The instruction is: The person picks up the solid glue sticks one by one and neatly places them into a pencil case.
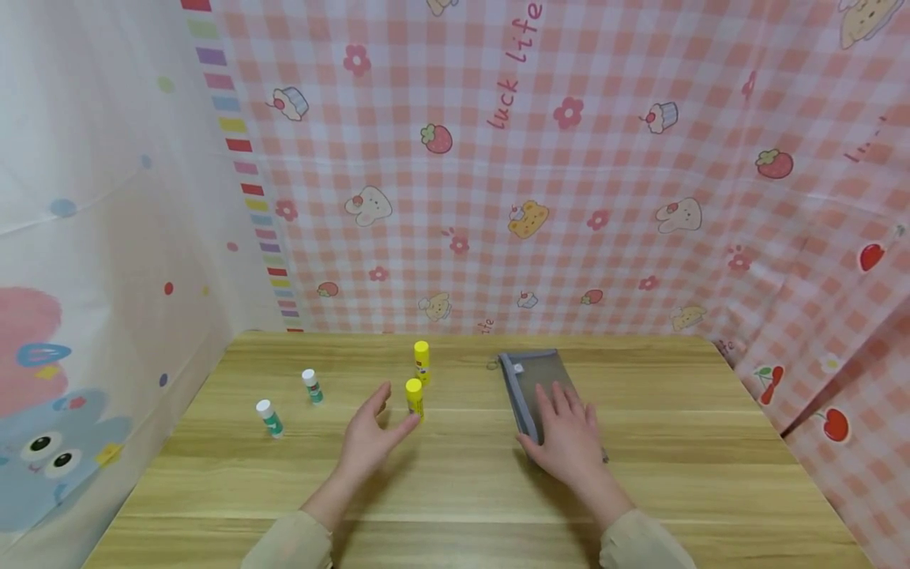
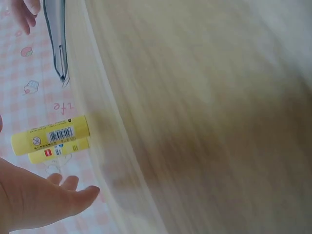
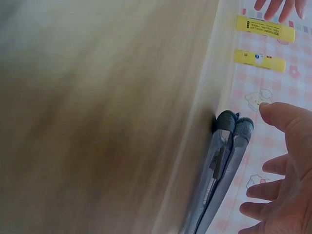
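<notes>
My left hand is spread beside the nearer yellow glue stick, its thumb overlapping the stick's base in the head view. In the left wrist view a gap shows between those fingers and the sticks. Just behind stands a second yellow glue stick, upright like the first. Over the near right part of a grey zippered mesh pouch is my right hand, fingers apart and holding nothing. The right wrist view shows the hand above the pouch's zippered edge. The hand hides part of the pouch.
Two white-capped green glue sticks stand upright at the left of the wooden table. A pink checked curtain hangs along the back, and a white printed cloth covers the left side.
</notes>
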`<state>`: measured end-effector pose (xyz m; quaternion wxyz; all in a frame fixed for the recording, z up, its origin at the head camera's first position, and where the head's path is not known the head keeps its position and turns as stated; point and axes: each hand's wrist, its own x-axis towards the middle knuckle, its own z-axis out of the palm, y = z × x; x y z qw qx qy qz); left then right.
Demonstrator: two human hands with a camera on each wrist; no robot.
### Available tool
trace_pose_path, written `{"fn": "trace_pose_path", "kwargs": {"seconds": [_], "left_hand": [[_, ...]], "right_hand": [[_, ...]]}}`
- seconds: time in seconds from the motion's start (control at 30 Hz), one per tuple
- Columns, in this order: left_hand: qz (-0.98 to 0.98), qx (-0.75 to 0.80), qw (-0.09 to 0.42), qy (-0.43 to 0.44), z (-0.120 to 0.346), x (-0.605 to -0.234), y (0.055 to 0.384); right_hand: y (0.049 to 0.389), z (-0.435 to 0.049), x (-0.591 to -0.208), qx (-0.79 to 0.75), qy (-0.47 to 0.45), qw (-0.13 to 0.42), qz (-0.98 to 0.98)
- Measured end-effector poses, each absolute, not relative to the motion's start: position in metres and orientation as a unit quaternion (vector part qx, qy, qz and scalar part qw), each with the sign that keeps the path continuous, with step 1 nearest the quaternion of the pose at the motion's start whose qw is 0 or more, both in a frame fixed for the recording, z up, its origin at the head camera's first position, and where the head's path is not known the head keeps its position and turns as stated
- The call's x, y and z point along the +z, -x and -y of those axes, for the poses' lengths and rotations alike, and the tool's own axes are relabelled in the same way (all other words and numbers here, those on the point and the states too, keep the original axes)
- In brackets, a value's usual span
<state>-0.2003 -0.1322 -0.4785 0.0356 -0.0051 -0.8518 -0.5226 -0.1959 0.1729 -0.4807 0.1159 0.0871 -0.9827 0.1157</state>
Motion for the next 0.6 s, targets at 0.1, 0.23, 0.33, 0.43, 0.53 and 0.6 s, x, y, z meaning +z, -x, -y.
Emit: {"fn": "trace_pose_path", "kwargs": {"seconds": [0.1,0.23,0.33,0.43,0.53,0.6], "left_hand": [[0.837,-0.547,0.035,-0.01,0.13,-0.48,0.203],[0.819,-0.571,0.04,-0.022,0.128,-0.481,0.206],[0.805,-0.591,0.041,-0.03,0.126,-0.482,0.207],[0.791,-0.609,0.045,-0.032,0.125,-0.483,0.209],[0.781,-0.621,0.053,-0.032,0.123,-0.485,0.21],[0.773,-0.631,0.057,-0.034,0.121,-0.485,0.212]], "right_hand": [[0.199,-0.17,-0.482,0.11,-0.087,0.104,0.985],[0.202,-0.166,-0.483,0.107,-0.081,0.092,0.987],[0.203,-0.163,-0.483,0.107,-0.075,0.088,0.987],[0.204,-0.161,-0.482,0.106,-0.072,0.087,0.988],[0.206,-0.157,-0.482,0.098,-0.068,0.084,0.989],[0.207,-0.155,-0.481,0.094,-0.066,0.08,0.99]]}}
